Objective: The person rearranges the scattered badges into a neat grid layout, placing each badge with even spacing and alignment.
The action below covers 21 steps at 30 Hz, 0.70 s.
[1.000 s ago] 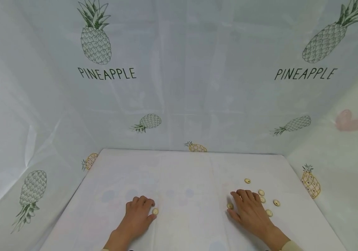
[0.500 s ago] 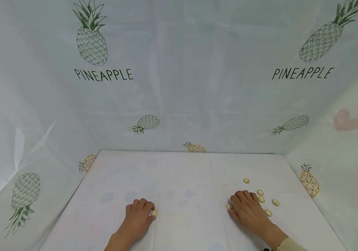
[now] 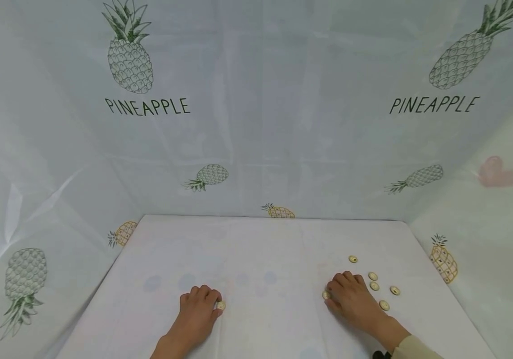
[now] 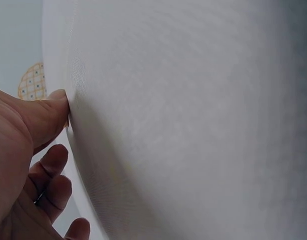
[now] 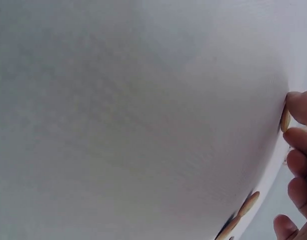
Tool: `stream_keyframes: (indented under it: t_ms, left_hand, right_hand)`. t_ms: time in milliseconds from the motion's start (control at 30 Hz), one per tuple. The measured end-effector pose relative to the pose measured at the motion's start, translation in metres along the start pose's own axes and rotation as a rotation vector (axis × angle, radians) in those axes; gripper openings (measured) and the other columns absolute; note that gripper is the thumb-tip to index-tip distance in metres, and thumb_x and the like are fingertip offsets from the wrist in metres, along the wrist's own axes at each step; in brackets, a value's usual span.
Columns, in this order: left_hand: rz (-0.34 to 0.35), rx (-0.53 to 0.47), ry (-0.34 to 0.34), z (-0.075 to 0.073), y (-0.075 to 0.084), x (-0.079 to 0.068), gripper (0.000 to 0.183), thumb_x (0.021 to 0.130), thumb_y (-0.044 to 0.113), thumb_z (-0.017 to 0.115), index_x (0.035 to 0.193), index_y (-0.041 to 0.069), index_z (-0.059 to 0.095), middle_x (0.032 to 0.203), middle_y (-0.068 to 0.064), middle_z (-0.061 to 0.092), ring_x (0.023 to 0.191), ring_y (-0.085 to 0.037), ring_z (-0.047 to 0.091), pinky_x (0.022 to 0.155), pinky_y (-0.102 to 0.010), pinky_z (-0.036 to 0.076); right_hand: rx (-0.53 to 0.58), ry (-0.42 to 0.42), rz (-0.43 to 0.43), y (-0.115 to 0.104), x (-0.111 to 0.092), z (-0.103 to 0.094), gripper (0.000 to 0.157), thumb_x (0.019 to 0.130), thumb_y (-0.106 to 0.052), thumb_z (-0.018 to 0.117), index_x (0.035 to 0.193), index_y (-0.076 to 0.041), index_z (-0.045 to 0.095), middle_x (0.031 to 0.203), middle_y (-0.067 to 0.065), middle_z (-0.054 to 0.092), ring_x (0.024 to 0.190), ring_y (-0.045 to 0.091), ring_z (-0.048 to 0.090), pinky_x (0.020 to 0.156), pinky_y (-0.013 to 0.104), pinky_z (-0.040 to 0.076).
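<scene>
My left hand (image 3: pixel 198 313), at the left front of the white-covered table, pinches a small round wooden button (image 3: pixel 221 305) between thumb and index finger. In the left wrist view my thumb covers nearly all of that button. Toward the right, my right hand (image 3: pixel 354 301) holds a second wooden button (image 5: pixel 285 119) at its edges, thumb on one side and index finger on the other; the disc lies flat on the cloth. Several loose buttons are scattered beside and beyond this hand, among them a near one (image 3: pixel 384 305) and a far one (image 3: pixel 353 259).
A white cloth (image 3: pixel 265 259) with pale dots covers the tabletop. Behind and at both sides hangs a pineapple-printed curtain (image 3: pixel 256 124), meeting the table's far edge. Another loose button (image 3: pixel 394 290) lies farthest right.
The fingers of both hands have drawn in onto their buttons. My right hand's button has slid slightly left. The loose buttons stay where they were; the head view has shifted a little.
</scene>
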<state>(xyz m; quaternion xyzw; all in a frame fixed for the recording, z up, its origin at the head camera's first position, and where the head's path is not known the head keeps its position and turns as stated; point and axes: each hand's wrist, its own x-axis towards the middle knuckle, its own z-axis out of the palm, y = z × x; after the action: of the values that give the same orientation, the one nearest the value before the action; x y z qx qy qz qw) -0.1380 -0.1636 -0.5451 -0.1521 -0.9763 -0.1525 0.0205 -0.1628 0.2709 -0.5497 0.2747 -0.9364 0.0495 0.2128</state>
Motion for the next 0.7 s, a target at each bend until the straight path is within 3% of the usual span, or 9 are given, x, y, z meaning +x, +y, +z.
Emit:
stream_keyframes:
  t_ms: [433,533,700]
  left_hand:
    - [0.033,0.017,0.032,0.004,0.0,-0.001,0.022,0.09,0.025,0.083,0.105,0.019,0.067,0.101,0.007,0.056,0.096,-0.017,0.049,0.087,-0.055,0.044]
    - [0.046,0.041,0.049,0.007,0.0,-0.001,0.022,0.09,0.025,0.083,0.103,0.019,0.067,0.099,0.007,0.056,0.094,-0.017,0.049,0.085,-0.054,0.044]
    - [0.054,0.055,0.056,0.009,-0.001,-0.002,0.025,0.088,0.025,0.085,0.103,0.019,0.066,0.099,0.006,0.056,0.094,-0.017,0.049,0.084,-0.054,0.045]
  right_hand:
    - [0.002,0.006,-0.029,0.002,0.012,0.0,0.021,0.08,-0.027,0.089,0.083,-0.023,0.068,0.089,-0.012,0.058,0.083,0.008,0.042,0.075,0.036,0.039]
    - [-0.023,-0.002,-0.011,0.004,0.026,0.0,0.021,0.079,-0.028,0.088,0.082,-0.02,0.069,0.087,-0.009,0.058,0.082,0.01,0.042,0.076,0.037,0.039]
    - [-0.048,-0.003,0.039,0.013,0.065,0.007,0.021,0.079,-0.025,0.088,0.083,-0.015,0.07,0.085,-0.005,0.058,0.081,0.015,0.045,0.078,0.04,0.042]
